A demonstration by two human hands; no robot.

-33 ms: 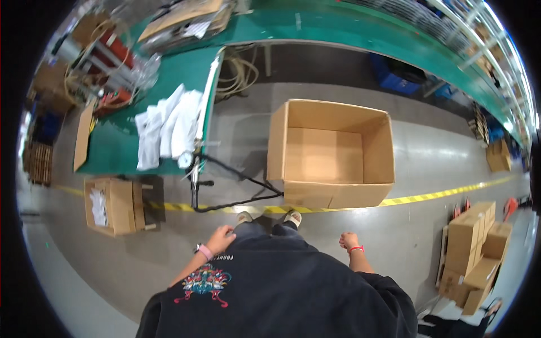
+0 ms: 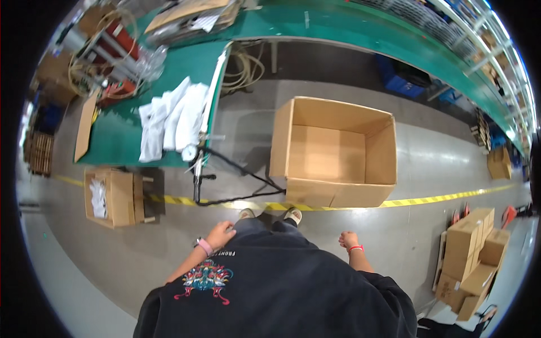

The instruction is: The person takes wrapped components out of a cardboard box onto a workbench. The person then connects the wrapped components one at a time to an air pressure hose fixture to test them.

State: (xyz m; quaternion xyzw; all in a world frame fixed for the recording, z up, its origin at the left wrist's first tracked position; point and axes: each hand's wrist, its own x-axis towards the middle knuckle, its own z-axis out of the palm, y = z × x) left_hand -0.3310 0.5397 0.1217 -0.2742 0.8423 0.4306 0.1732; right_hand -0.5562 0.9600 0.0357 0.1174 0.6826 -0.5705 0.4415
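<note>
My left hand (image 2: 221, 234), with a pink band and a watch at the wrist, hangs beside my thigh. Its fingers are loosely bent and slightly apart, with nothing in them. On the other side my right hand (image 2: 347, 240), wearing a red band, is held with its fingers curled in; no object shows in it. Neither hand touches anything around it. Ahead of my feet stands a large cardboard box (image 2: 338, 194), its top open and its inside bare. Left of that box, a black hand pump or handle with a gauge (image 2: 190, 152) stands by the bench corner, hoses running from it.
White wrapped bundles (image 2: 172, 121) lie on the green bench (image 2: 115, 135) at left. A smaller carton (image 2: 121, 198) with white material stands below it. Stacked cartons (image 2: 465, 248) are at right. Yellow-striped tape (image 2: 428, 198) crosses the floor. Blue crates (image 2: 397, 79) sit beneath the far bench.
The whole view has shifted slightly, so bench, bundles and boxes sit a little higher in the picture. My hands keep much the same pose.
</note>
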